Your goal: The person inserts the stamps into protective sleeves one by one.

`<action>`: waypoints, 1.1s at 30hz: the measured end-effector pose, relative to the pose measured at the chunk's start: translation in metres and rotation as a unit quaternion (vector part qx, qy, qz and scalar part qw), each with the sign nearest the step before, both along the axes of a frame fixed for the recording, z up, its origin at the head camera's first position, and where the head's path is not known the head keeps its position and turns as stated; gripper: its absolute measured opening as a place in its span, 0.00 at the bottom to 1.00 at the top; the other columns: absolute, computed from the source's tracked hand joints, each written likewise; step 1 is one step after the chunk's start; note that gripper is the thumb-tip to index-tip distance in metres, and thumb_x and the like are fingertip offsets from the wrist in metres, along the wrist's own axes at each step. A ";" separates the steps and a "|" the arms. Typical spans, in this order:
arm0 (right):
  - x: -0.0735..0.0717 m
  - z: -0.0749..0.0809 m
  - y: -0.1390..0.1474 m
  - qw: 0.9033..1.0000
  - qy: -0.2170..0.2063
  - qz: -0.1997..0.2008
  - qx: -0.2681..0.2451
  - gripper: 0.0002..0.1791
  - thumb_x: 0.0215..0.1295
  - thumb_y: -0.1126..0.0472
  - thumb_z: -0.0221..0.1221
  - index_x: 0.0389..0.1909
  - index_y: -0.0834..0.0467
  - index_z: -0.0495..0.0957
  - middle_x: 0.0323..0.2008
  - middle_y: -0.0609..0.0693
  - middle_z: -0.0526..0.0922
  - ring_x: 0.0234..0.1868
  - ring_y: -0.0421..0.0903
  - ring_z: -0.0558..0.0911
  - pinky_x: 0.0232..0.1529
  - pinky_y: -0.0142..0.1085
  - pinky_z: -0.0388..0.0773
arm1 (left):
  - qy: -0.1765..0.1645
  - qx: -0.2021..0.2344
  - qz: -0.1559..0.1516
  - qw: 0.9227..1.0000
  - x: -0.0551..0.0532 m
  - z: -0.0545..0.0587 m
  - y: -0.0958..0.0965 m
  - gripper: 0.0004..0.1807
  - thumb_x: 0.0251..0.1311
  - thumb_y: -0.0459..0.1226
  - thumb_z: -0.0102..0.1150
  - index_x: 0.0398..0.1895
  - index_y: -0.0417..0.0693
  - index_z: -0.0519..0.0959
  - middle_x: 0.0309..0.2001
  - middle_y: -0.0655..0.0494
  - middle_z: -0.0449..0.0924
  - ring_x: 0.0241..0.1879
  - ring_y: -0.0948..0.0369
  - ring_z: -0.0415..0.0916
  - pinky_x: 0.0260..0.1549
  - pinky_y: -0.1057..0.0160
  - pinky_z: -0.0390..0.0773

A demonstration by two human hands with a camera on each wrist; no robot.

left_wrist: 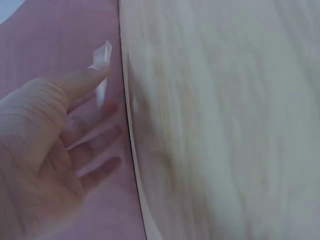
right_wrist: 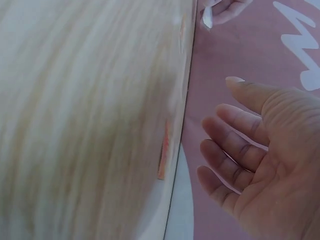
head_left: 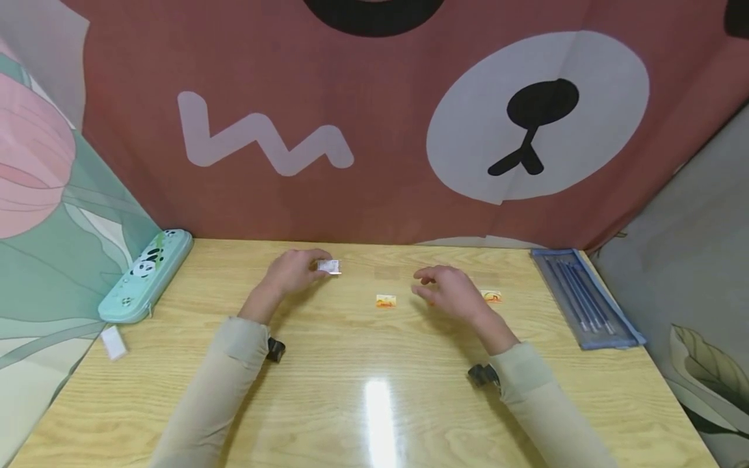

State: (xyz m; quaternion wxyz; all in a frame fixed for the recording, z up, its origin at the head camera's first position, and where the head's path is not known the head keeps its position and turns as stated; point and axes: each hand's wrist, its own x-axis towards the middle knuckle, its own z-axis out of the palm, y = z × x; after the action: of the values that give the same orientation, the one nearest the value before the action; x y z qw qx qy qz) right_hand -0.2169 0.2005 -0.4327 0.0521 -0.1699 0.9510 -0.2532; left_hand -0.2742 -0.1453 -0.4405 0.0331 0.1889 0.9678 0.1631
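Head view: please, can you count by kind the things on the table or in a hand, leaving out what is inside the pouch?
Orange pieces: 2 (an orange fleck by the right hand is too hidden to count)
White piece in left hand: 1
White block: 1
Panda case: 1
Pouch: 1
Total: 6 in plain sight

Passage between left hand point(head_left: 290, 270) and right hand point(head_left: 453, 291) — small white piece point(head_left: 331, 266) juts in from the left, orange card point(head_left: 385, 301) lies flat, can be passed over. Second lane: right hand to mesh pouch point(head_left: 588, 299), second card point(head_left: 491, 297) flat near the wrist. Red hanging point(head_left: 380, 208) blocks far edge; pencil case point(head_left: 146, 276) bulks at left
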 end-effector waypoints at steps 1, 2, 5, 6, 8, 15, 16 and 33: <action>0.000 -0.001 0.000 1.000 0.004 -0.001 0.003 0.22 0.72 0.50 0.61 0.61 0.55 0.80 0.51 0.54 0.86 0.28 0.35 0.83 0.56 0.52 0.81 | -0.008 0.003 0.003 1.000 0.000 -0.001 0.000 0.21 0.65 0.47 0.67 0.61 0.59 0.81 0.46 0.53 0.87 0.39 0.54 0.79 0.39 0.49 0.80; 0.000 -0.003 0.000 1.000 0.008 0.000 0.004 0.21 0.73 0.50 0.61 0.61 0.55 0.81 0.51 0.54 0.86 0.29 0.36 0.84 0.55 0.52 0.81 | -0.016 0.006 0.006 1.000 0.001 -0.002 -0.001 0.21 0.64 0.46 0.67 0.60 0.58 0.81 0.49 0.53 0.87 0.41 0.53 0.80 0.40 0.49 0.81; 0.001 -0.005 -0.001 1.000 0.021 0.000 0.009 0.19 0.74 0.50 0.60 0.58 0.55 0.82 0.49 0.52 0.87 0.37 0.42 0.86 0.55 0.50 0.82 | -0.030 0.010 0.011 0.999 0.002 -0.005 -0.001 0.21 0.64 0.46 0.68 0.59 0.57 0.82 0.51 0.52 0.86 0.42 0.53 0.79 0.40 0.49 0.80; 0.001 -0.005 -0.001 1.000 0.024 0.001 0.009 0.19 0.74 0.50 0.60 0.58 0.55 0.83 0.48 0.51 0.87 0.40 0.44 0.86 0.54 0.50 0.82 | -0.030 0.009 0.011 0.999 0.002 -0.005 -0.001 0.21 0.63 0.46 0.68 0.59 0.56 0.82 0.52 0.51 0.86 0.43 0.53 0.79 0.41 0.50 0.80; 0.002 -0.006 -0.002 1.000 0.027 0.003 0.008 0.18 0.74 0.50 0.59 0.57 0.55 0.83 0.47 0.50 0.88 0.44 0.47 0.86 0.52 0.50 0.83 | -0.030 0.009 0.010 0.999 0.002 -0.006 -0.001 0.20 0.63 0.45 0.69 0.58 0.55 0.83 0.52 0.51 0.86 0.44 0.54 0.79 0.42 0.50 0.80; 0.002 -0.009 -0.003 0.999 0.038 0.002 0.010 0.16 0.74 0.51 0.60 0.55 0.54 0.84 0.46 0.49 0.88 0.46 0.49 0.85 0.51 0.49 0.83 | -0.035 -0.003 0.025 0.999 0.003 -0.007 0.000 0.20 0.64 0.45 0.67 0.59 0.57 0.83 0.62 0.52 0.82 0.59 0.48 0.79 0.50 0.44 0.82; 0.002 -0.009 -0.003 0.999 0.039 0.002 0.010 0.16 0.74 0.51 0.60 0.55 0.54 0.84 0.46 0.49 0.88 0.46 0.49 0.85 0.51 0.49 0.83 | -0.039 -0.006 0.028 0.999 0.003 -0.007 0.000 0.20 0.64 0.46 0.66 0.60 0.58 0.83 0.63 0.51 0.81 0.60 0.47 0.79 0.49 0.44 0.82; -0.003 0.004 0.004 0.999 -0.021 -0.005 -0.032 0.29 0.68 0.50 0.66 0.66 0.56 0.76 0.55 0.55 0.86 0.57 0.55 0.82 0.54 0.51 0.82 | -0.039 0.077 0.057 0.995 0.003 0.006 0.024 0.46 0.62 0.55 0.68 0.79 0.56 0.58 0.72 0.44 0.71 0.69 0.41 0.69 0.64 0.38 0.73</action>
State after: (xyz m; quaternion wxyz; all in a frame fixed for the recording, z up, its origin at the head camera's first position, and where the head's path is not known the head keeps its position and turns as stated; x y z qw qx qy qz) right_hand -0.2197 0.2042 -0.4287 0.0654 -0.1615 0.9419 -0.2871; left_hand -0.2712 -0.1215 -0.4345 0.0470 0.1286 0.9595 0.2461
